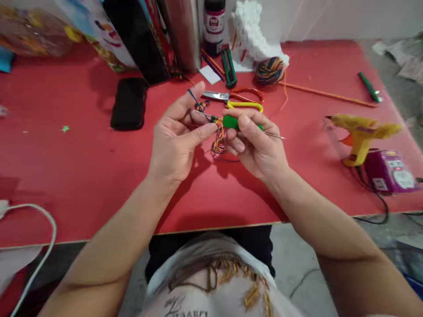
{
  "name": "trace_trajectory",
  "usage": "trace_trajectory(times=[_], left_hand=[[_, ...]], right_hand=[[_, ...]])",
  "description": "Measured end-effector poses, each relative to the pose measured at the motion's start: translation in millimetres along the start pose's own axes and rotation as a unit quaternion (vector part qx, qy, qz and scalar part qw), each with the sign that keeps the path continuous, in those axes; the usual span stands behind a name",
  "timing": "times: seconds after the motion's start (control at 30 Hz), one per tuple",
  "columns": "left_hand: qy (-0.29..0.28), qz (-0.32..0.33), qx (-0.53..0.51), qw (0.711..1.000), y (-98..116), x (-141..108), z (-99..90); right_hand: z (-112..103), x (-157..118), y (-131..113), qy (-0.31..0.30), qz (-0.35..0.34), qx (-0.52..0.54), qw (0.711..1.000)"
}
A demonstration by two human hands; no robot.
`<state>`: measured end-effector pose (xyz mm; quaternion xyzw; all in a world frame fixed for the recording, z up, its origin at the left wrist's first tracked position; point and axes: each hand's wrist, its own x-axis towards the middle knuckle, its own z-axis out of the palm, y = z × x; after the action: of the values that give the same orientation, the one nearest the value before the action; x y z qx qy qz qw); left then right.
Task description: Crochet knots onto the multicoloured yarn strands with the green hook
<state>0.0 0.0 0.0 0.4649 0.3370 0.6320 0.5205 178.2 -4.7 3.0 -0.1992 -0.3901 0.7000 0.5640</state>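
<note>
In my right hand (256, 138) is a crochet hook (230, 122) with a green grip, its thin metal end pointing left. My left hand (178, 136) pinches a small piece of multicoloured crochet work (216, 119) between thumb and fingers. A dark blue strand of yarn runs up over its raised index finger. Loose orange and dark strands (218, 143) hang below, between the two hands. The hook's tip lies at the work, by my left fingers; whether it sits inside a loop I cannot make out.
Just beyond my hands lie scissors (244, 105) with red and yellow handles. Behind them are a green cutter (229, 68), a yarn ball (269, 71) and a dark bottle (214, 26). A black phone (128, 104) lies left; a yellow glue gun (360, 136) stands right.
</note>
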Motion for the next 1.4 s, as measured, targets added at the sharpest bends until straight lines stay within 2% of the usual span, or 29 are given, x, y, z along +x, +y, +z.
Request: trace_trajectory(times=[0.1,0.17,0.3,0.47,0.57,0.67,0.77,0.83,0.9,1.03,1.23,1.4], left_hand=[[-0.004,0.021,0.007,1.000,-5.4,3.6,-3.5],[-0.007,0.029,0.014,0.999,-6.0,4.8,-4.2],[-0.010,0.022,0.005,1.000,-1.5,2.1,0.6],[-0.001,-0.013,-0.047,0.999,3.0,-5.9,9.8],[0.015,-0.013,-0.050,0.999,1.7,-7.7,9.0],[0.002,-0.020,-0.015,1.000,-0.9,-6.4,3.4],[-0.014,-0.018,0.024,0.999,-0.2,-4.9,-0.2],[-0.009,0.006,0.032,0.999,2.1,-4.8,0.7],[-0.008,0.026,0.035,0.999,3.8,-5.0,3.0],[-0.026,0.080,0.002,0.996,-0.4,-3.8,3.6],[-0.021,0.052,0.001,0.998,-2.2,-4.3,-1.7],[0.007,0.071,0.013,0.997,1.2,-5.3,2.2]], right_hand=[[0.7,-3.0,-6.7,-0.002,0.021,-0.036,0.999],[-1.1,-4.0,-10.4,-0.025,0.028,-0.061,0.997],[-5.4,-4.0,-12.2,-0.066,0.003,-0.103,0.993],[-1.9,-2.5,-1.2,-0.011,-0.065,-0.094,0.993],[0.5,-1.8,4.2,0.008,-0.068,-0.106,0.992],[0.2,-2.4,4.5,0.013,-0.066,-0.109,0.992],[-1.8,-4.0,-0.1,-0.025,-0.057,-0.109,0.992],[-2.6,-5.2,-4.8,-0.058,-0.045,-0.119,0.990],[-2.1,-6.0,-9.2,-0.065,-0.040,-0.127,0.989],[0.9,-5.8,-13.6,-0.015,-0.040,-0.127,0.991],[3.1,-4.1,-14.6,0.015,-0.025,-0.122,0.992],[2.0,-2.4,-13.1,0.030,-0.024,-0.130,0.991]])
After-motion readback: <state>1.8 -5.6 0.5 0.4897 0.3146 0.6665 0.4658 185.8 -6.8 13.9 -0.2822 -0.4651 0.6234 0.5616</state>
